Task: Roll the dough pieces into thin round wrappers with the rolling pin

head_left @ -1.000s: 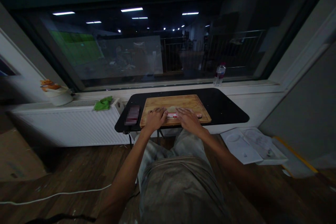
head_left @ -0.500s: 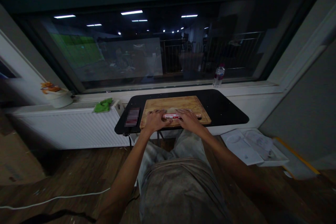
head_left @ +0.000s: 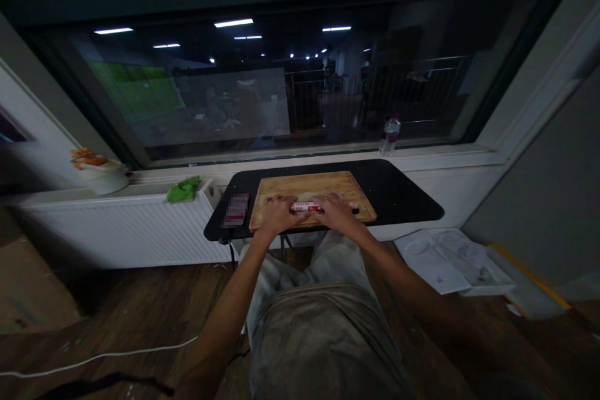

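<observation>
Resting left hand point(head_left: 280, 214) and right hand point(head_left: 334, 211), fingers bent, on a red-and-white rod point(head_left: 304, 206) at frame centre, over the wooden board point(head_left: 323, 182) (gripping firmly or loosely, impossible to judge); seemingly working a rolling step, likely needing even pressure next.

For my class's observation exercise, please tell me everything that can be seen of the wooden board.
The board is light brown with visible grain, apparently wood, roughly rectangular with rounded corners. It lies flat on the black table, its near edge close to the table's. A pale piece sits on it; a rod with a red-and-white label crosses its near half, beneath the left hand's grip and right hand's grip. Whether the fingers touch the wood is unclear.
</observation>
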### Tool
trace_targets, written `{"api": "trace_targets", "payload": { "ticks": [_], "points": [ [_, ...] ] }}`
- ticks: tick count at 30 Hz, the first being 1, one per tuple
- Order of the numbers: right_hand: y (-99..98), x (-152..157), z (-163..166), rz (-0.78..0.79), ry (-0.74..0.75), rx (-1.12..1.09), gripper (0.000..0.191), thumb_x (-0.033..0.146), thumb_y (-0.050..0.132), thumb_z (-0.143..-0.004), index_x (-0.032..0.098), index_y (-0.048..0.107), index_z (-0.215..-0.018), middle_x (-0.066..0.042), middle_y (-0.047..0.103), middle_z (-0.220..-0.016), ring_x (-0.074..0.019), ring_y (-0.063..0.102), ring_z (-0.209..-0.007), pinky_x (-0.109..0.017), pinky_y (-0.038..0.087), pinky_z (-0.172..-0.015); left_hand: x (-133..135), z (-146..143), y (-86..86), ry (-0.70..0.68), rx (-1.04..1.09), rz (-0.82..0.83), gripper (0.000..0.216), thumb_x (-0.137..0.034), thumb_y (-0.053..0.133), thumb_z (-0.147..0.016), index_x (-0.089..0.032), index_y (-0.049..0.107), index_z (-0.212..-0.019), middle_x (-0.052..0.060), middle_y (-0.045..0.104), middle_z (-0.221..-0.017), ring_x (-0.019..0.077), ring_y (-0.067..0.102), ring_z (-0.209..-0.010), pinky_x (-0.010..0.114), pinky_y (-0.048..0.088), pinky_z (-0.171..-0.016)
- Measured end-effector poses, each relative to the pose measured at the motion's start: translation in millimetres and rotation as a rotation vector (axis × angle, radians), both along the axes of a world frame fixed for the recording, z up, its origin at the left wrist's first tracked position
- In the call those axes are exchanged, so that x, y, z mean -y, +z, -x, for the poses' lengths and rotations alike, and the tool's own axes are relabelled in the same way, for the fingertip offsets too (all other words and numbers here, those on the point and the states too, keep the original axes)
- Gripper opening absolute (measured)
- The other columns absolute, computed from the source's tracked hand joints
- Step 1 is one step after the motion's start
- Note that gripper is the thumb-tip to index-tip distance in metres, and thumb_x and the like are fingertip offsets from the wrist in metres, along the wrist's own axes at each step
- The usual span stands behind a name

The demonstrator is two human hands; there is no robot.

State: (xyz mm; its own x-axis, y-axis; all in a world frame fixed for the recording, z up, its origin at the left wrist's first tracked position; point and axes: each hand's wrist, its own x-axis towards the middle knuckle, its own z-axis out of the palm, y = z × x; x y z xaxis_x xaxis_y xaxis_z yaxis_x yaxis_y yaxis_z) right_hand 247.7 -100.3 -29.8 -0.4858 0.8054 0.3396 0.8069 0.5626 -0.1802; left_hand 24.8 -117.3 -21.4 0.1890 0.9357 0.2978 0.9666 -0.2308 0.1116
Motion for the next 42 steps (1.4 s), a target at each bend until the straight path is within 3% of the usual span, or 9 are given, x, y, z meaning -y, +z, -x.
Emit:
{"api": "trace_targets", "payload": {
  "ticks": [11,20,27,31,34,42],
  "points": [
    [3.4,4,1,0.022,-0.033,0.012,0.040,0.032,0.074,-0.106,0.026,0.076,-0.146,-0.014,0.079,-0.143,-0.0344,0.069,-0.140,-0.057,0.036,-0.130,-3,0,-6.5,0.006,0.016,-0.020,0.065,-0.078,0.073,-0.095,-0.026,0.083,-0.133,0.014,0.085,-0.124,0.0364,0.074,-0.125,0.044,0.050,-0.108],
    [10.7,-9,-8,0.100,0.091,0.074,0.055,0.025,0.057,-0.111,0.017,0.061,-0.165,-0.018,0.065,-0.163,-0.0341,0.062,-0.153,-0.053,0.043,-0.130,2,-6,2.0,0.051,-0.006,0.008,0.066,-0.078,0.072,-0.094,-0.026,0.082,-0.133,0.015,0.085,-0.119,0.0395,0.074,-0.124,0.049,0.049,-0.108],
    [4.3,-9,-9,0.070,0.103,0.037,0.054,0.016,0.046,-0.113,0.015,0.061,-0.165,-0.017,0.064,-0.164,-0.0301,0.061,-0.154,-0.051,0.042,-0.132,2,-3,1.1,0.010,-0.022,0.007,0.059,-0.074,0.072,-0.097,-0.028,0.082,-0.134,0.014,0.081,-0.138,0.0397,0.069,-0.134,0.050,0.048,-0.112],
    [0.9,-3,-10,0.045,0.115,0.045,0.057,0.012,0.050,-0.108,0.017,0.061,-0.164,-0.017,0.062,-0.166,-0.0304,0.059,-0.156,-0.055,0.037,-0.134,-3,6,-1.6,-0.081,-0.006,0.021,0.047,-0.057,0.052,-0.114,-0.030,0.077,-0.143,0.010,0.078,-0.146,0.0336,0.067,-0.140,0.048,0.048,-0.116],
    [-2.0,0,-11,0.035,0.119,0.038,0.060,0.009,0.051,-0.105,0.018,0.061,-0.164,-0.017,0.063,-0.166,-0.0294,0.058,-0.156,-0.057,0.034,-0.135,-5,10,-5.3,-0.091,0.024,0.026,0.052,-0.045,0.032,-0.121,-0.030,0.074,-0.147,0.008,0.077,-0.148,0.0280,0.067,-0.140,0.044,0.049,-0.117],
    [-1.2,16,-8,0.010,0.120,-0.040,0.054,0.013,0.047,-0.110,0.018,0.066,-0.160,-0.016,0.067,-0.162,-0.0296,0.059,-0.155,-0.058,0.035,-0.136,3,10,-18.3,-0.095,0.070,-0.044,0.052,-0.043,0.032,-0.121,-0.029,0.070,-0.154,0.005,0.067,-0.164,0.0262,0.054,-0.156,0.047,0.045,-0.127]
  ]
}}
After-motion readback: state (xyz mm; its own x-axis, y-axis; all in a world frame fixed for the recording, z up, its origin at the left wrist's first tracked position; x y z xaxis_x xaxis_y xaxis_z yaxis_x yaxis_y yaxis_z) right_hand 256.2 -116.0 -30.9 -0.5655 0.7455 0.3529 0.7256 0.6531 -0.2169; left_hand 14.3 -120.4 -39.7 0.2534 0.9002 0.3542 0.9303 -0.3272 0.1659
